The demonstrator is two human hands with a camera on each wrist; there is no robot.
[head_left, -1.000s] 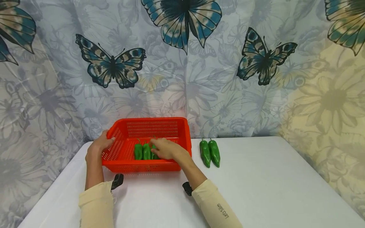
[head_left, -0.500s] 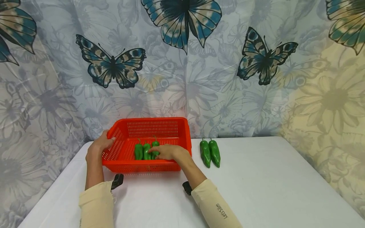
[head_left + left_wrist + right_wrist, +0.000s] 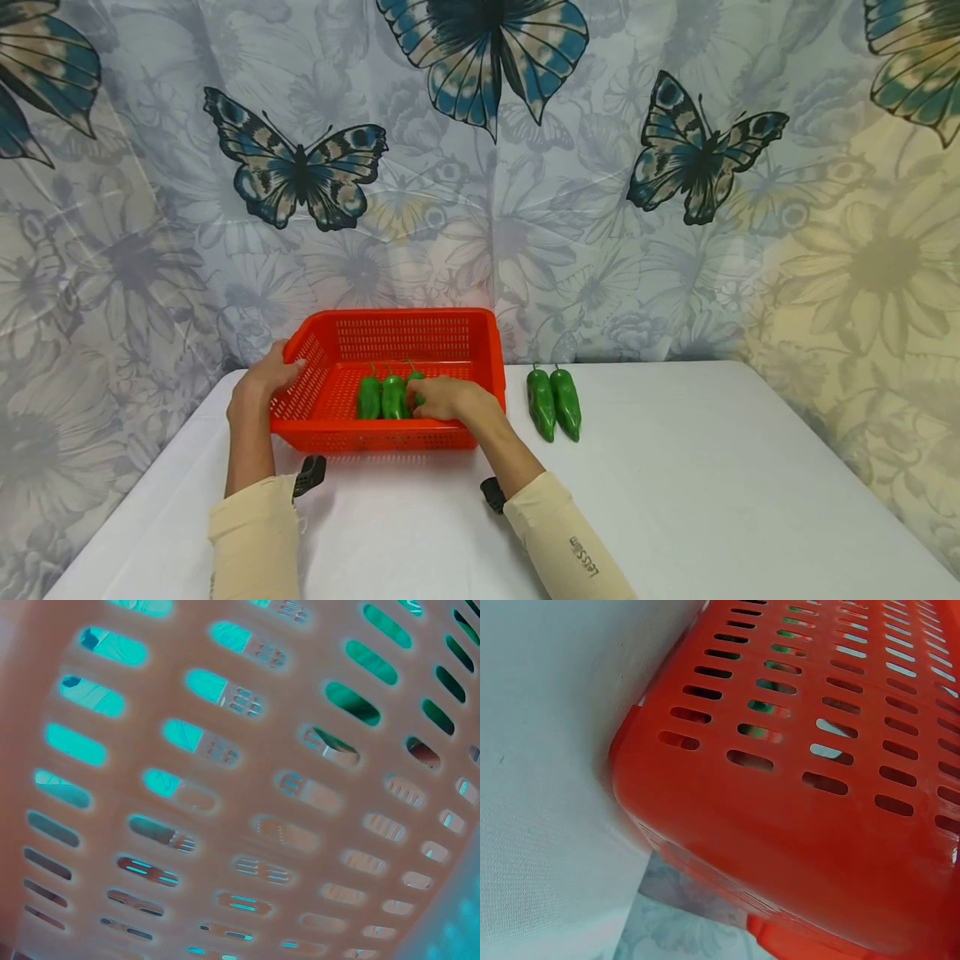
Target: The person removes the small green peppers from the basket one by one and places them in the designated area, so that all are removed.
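While the left hand (image 3: 262,382) grips one end of the red basket (image 3: 375,427), its thumb over the rim on the inside, the right hand (image 3: 450,398) dips into the basket, nearly closed, its thumb and fingers pinching a green pepper (image 3: 415,378); I cannot tell how the left hand's other fingers bend, as they are mostly hidden; just to the left of the right hand's fingertips lie a second pepper (image 3: 393,397) and a third pepper (image 3: 369,398), side by side on the basket floor, between the two hands; to the right of the right hand, outside the basket, a fourth pepper (image 3: 540,405) and a fifth pepper (image 3: 566,403) lie together on the white table (image 3: 675,467); beyond both hands hangs a cloth backdrop (image 3: 562,250) printed with flowers and butterflies; close by the left hand, the basket's slotted wall fills the left wrist view in washed-out tints; near the right hand, the right wrist view shows green through the basket's slots.
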